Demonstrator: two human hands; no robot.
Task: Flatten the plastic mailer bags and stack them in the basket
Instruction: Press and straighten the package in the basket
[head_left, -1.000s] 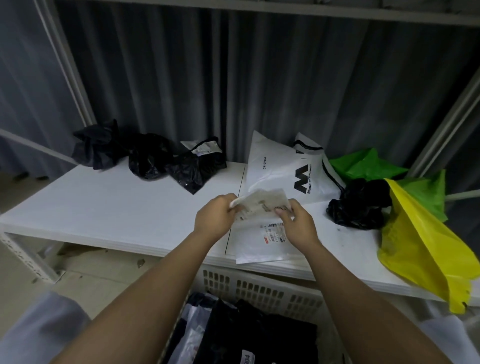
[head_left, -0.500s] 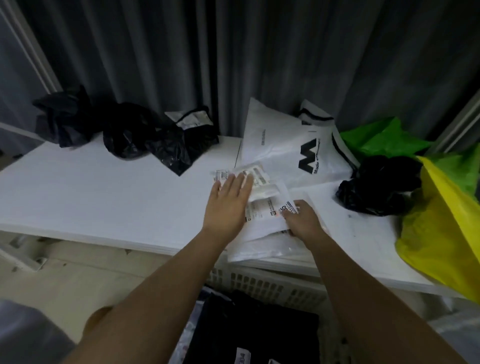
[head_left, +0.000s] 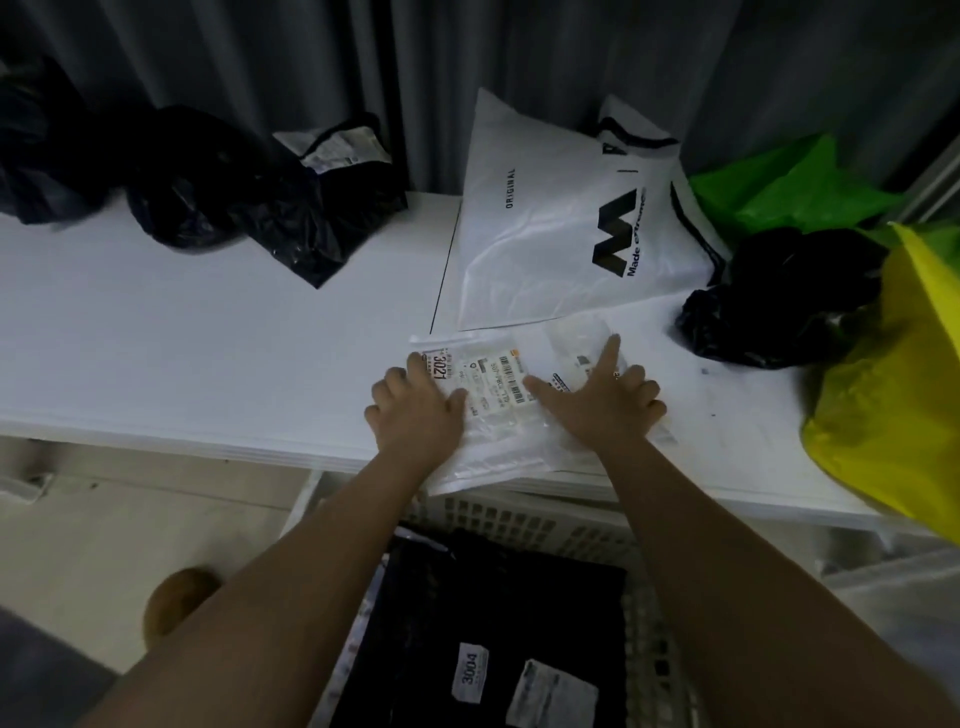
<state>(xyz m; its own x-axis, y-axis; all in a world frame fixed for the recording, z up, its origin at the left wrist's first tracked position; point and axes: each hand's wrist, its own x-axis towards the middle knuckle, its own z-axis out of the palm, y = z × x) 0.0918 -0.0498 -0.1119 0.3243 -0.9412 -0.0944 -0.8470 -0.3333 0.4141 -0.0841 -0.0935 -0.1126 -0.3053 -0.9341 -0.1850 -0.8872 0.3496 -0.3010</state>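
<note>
Both hands press flat on a white mailer bag (head_left: 519, 410) at the front edge of the desk (head_left: 208, 364). Left hand (head_left: 418, 410): grip relaxed and open, palm down on the bag's left part, fingertips beside a shipping label (head_left: 480, 379) printed with barcodes and "3021"; it clasps nothing. Right hand (head_left: 597, 402): likewise open, palm down on the bag's right part, index finger stretched toward the back of the desk, the other fingers partly bent against the plastic. The bag's near edge overhangs the desk front, directly above a white slotted basket (head_left: 524, 525) standing below. Inside the basket lies a flattened black mailer (head_left: 498, 613) bearing two white labels, one reading "3004".

Behind the pressed bag, toward the back edge, a large white bag (head_left: 545, 234) printed "ORIGINAL" and "Made extreme" leans against a grey curtain (head_left: 519, 62). At the right end sit a crumpled black bag (head_left: 769, 306), a green bag (head_left: 779, 187) and a yellow bag (head_left: 893, 400) hanging over the edge. Several crumpled black bags (head_left: 234, 192) occupy the back left corner.
</note>
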